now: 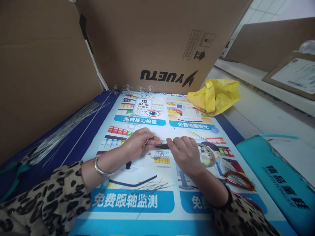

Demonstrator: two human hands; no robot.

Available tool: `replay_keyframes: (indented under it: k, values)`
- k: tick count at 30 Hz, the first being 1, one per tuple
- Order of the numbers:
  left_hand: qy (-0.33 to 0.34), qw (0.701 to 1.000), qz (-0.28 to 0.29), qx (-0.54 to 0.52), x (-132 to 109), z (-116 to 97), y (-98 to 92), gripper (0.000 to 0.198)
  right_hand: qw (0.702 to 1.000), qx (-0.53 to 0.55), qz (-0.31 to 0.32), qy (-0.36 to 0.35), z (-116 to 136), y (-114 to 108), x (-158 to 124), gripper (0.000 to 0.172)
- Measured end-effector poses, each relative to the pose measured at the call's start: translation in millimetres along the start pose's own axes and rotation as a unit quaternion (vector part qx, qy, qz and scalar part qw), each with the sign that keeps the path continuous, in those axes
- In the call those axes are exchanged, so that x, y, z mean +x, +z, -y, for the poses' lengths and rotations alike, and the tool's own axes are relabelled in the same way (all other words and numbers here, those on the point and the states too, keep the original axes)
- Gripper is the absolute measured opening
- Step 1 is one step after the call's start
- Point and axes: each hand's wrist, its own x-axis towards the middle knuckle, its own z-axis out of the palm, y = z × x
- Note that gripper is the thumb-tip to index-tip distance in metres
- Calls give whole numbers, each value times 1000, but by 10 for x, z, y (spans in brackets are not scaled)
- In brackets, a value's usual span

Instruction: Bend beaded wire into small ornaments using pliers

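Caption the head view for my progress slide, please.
Right hand grips pliers, tips beside the left hand, above a printed poster, yellow bag beyond.

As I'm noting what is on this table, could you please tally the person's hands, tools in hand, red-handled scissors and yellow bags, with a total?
Hands: 2 (left hand, right hand)
Tools in hand: 1 (dark-tipped pliers)
Red-handled scissors: 1
Yellow bag: 1
Total: 5

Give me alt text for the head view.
The right hand holds pliers, their tips close to the left hand and a small beaded strand. Beneath lies a printed poster; beyond are a yellow bag and a cardboard box.
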Motion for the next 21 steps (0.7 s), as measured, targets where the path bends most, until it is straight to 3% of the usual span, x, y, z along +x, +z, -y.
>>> replay_keyframes:
  k: [12, 21]
  values:
    - [-2, 1000, -5, 8, -4, -17, -2, 15, 1000, 17, 0, -5, -12, 1, -7, 17]
    - [27, 999, -8, 41, -14, -26, -1, 16, 999, 22, 44, 11, 17, -23, 19, 16]
